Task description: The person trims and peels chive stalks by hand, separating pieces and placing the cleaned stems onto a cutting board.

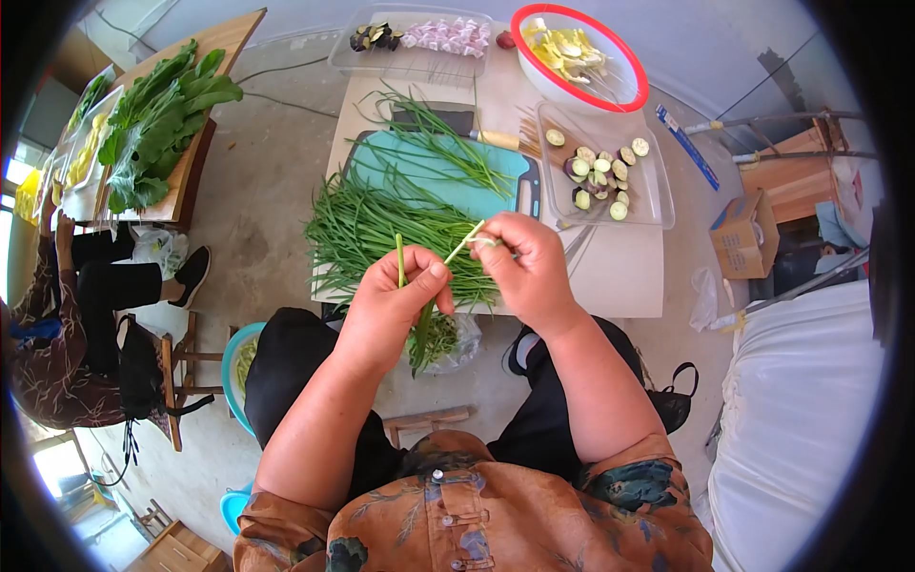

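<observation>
My left hand point(396, 297) is closed around a few garlic chives point(461, 245), their green leaves hanging below the palm and one pale stem slanting up to the right. My right hand point(530, 265) pinches the whitish end of that stem, where a thin pale strip shows at the fingertips. Just beyond both hands, a large heap of garlic chives point(367, 229) covers the table's near left part and the lower edge of a turquoise cutting board point(396, 157). Under my hands, a clear plastic bag point(467, 338) holds green scraps.
On the table point(620, 276) stand a clear tub point(658, 181) with eggplant pieces and skewers, a red-rimmed bowl point(640, 81) and a meat tray point(348, 57). A knife handle point(498, 139) lies behind the board. Another person point(62, 372) sits at left by leafy greens point(162, 124).
</observation>
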